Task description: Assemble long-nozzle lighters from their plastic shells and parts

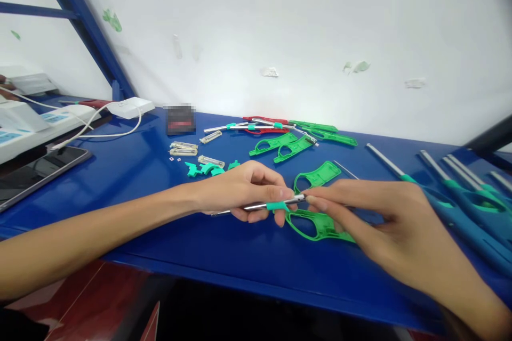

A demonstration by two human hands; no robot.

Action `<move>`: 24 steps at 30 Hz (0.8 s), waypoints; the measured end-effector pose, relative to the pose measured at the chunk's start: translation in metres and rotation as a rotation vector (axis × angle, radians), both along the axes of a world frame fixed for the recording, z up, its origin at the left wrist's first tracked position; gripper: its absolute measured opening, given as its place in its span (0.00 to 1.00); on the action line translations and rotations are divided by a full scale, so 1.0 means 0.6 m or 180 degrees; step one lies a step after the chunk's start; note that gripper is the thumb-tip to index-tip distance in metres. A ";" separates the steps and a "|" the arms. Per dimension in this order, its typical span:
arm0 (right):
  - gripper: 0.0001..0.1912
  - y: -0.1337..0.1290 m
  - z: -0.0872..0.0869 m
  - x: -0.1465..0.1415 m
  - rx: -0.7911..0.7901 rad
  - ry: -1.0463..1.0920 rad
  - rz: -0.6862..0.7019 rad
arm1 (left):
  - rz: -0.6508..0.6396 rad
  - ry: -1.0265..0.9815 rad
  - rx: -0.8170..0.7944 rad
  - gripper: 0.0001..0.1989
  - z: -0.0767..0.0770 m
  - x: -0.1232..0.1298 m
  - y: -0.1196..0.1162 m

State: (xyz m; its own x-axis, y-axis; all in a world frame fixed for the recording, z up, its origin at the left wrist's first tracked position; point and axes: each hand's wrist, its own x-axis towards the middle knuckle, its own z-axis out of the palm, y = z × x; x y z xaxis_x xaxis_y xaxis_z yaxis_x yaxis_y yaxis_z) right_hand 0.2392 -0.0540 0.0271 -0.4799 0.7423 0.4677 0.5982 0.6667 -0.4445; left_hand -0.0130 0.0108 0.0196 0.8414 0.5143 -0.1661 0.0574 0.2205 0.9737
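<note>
Metal rod (255,207) with a teal clip (276,206) around it, held up above the front part of the blue counter (192,240), both hands on it. Left hand (242,189) has it clasped, thumb on top, other fingers curled underneath. Right hand (384,216) has thumb and forefinger pinched at the rod's end; can't tell if there's some tiny part tucked between those fingertips too.

Right behind and below the hands you've got two green handle pieces (322,224), partly covered by the right hand. Further back there are more green pieces (268,144), plus some red ones (264,119) with other metal rods wearing teal clips lying across them.

Loose teal bits (208,169) sit beyond the left wrist, next to a few small clear pieces (183,149). Over on the right, a row of blue-handled tools (460,213) with metal shafts. Far left: a phone (44,173) lying flat near a white cable (116,135).
</note>
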 end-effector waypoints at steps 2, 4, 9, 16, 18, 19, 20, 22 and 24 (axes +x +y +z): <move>0.12 -0.001 -0.001 0.002 0.0023 -0.0042 -0.0012 | -0.0050 -0.0026 -0.0039 0.17 0.000 0.000 0.000; 0.12 -0.002 -0.002 0.003 0.0031 -0.0079 -0.0017 | -0.0078 -0.0021 -0.0064 0.16 0.001 0.001 0.000; 0.11 -0.004 -0.003 0.003 0.0130 -0.0026 -0.0036 | -0.0057 -0.0010 -0.0050 0.17 0.010 0.003 -0.004; 0.10 -0.002 -0.006 -0.003 0.0193 0.0023 -0.0047 | -0.0116 0.0066 0.0129 0.19 0.004 -0.001 -0.002; 0.10 -0.001 -0.007 -0.003 0.0185 0.0022 -0.0029 | -0.0127 0.0117 0.0169 0.19 0.001 -0.002 -0.001; 0.10 -0.001 -0.008 -0.003 0.0187 0.0019 -0.0022 | -0.0117 0.0122 0.0161 0.19 0.001 -0.003 -0.001; 0.09 0.000 -0.009 -0.003 0.0198 0.0015 -0.0016 | -0.0102 0.0109 0.0137 0.19 0.001 -0.003 -0.001; 0.09 -0.001 -0.010 -0.003 0.0243 0.0009 -0.0016 | -0.0072 0.0068 0.0070 0.18 0.003 -0.002 -0.002; 0.08 -0.002 -0.010 -0.003 0.0302 0.0023 -0.0028 | -0.0050 0.0043 0.0017 0.17 0.006 0.000 -0.003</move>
